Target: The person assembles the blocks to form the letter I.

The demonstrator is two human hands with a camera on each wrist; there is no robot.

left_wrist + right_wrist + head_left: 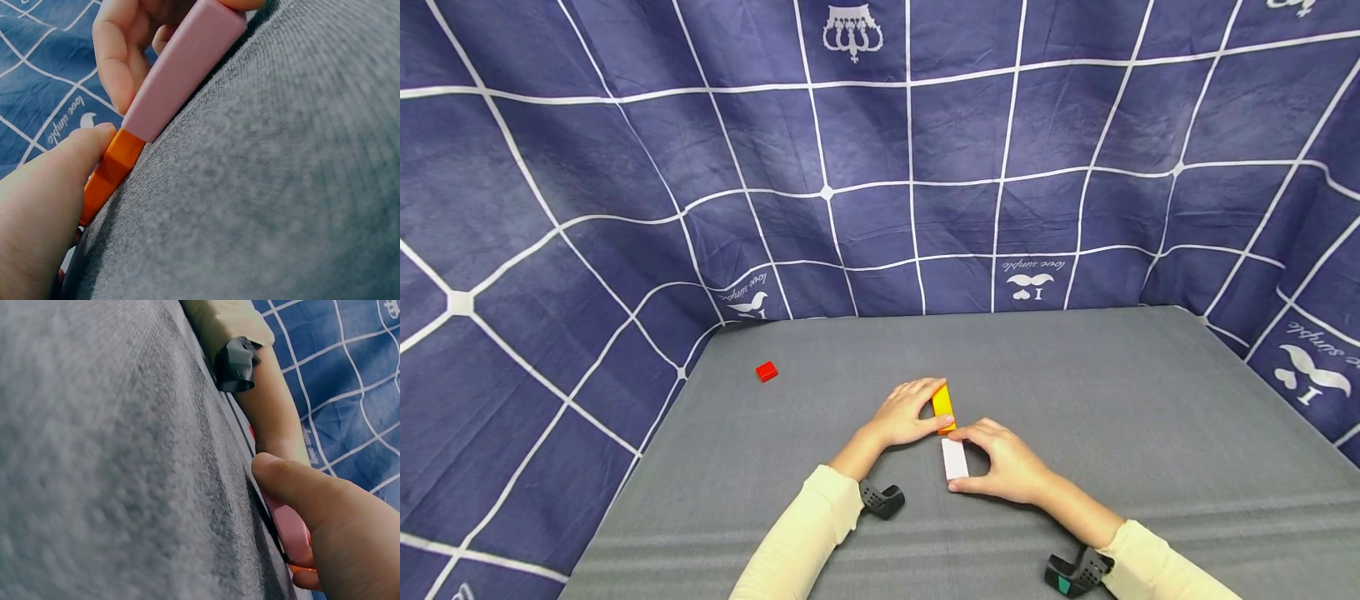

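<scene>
My left hand (912,414) grips an orange-yellow block (943,407) lengthwise, thumb at its near end and fingers at its far end. Just nearer to me, my right hand (1004,463) pinches a pale pink block (955,460) between thumb and fingers at its two ends. In the left wrist view the pink block (185,70) meets the end of the orange block (113,176), the two in line on the grey cloth. Only part of the pink block (291,532) shows past the right thumb in the right wrist view.
A small red block (767,372) lies apart at the far left of the grey tabletop (1075,375). Behind the table and at both sides hangs a blue curtain (955,217) with white lines. Black bands sit on both wrists.
</scene>
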